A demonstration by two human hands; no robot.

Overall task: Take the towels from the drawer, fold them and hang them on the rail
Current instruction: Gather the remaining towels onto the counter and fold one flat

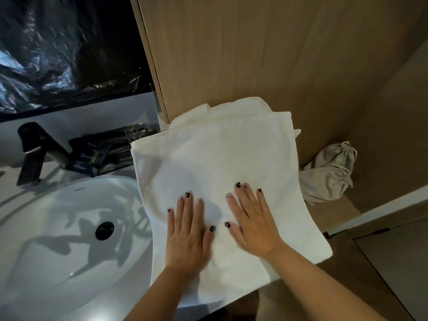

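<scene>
Here, a folded white terry towel (215,163) lies flat on the pale surface (27,304) beside the basin, its far end bunched in thicker layers against the light wooden wall panel (243,47) and its right edge reaching past the surface's edge toward the floor side. Both hands rest on the near half of the towel, palms down. The left hand (187,230) lies with straight fingers slightly spread, thumb out toward the middle. The right hand (252,218) lies just beside it, also flat, fingers straight and a little fanned, thumb pointing toward the left thumb; the two thumbs are near each other but apart. Neither hand curls round or pinches the cloth. The nails on both hands are painted dark, some pale.

To the left of the towel sits a white oval sink basin (58,228) with a round black drain plug (104,230), crossed by shadows. Behind it stands a dark metal tap (32,151), and near the tap lie dark flat packets (92,154). A crumpled black plastic sheet (58,49) fills the upper left. To the right of the towel, on a lower wooden ledge, lies a crumpled beige drawstring cloth bag (328,172), close to the towel's edge.
</scene>
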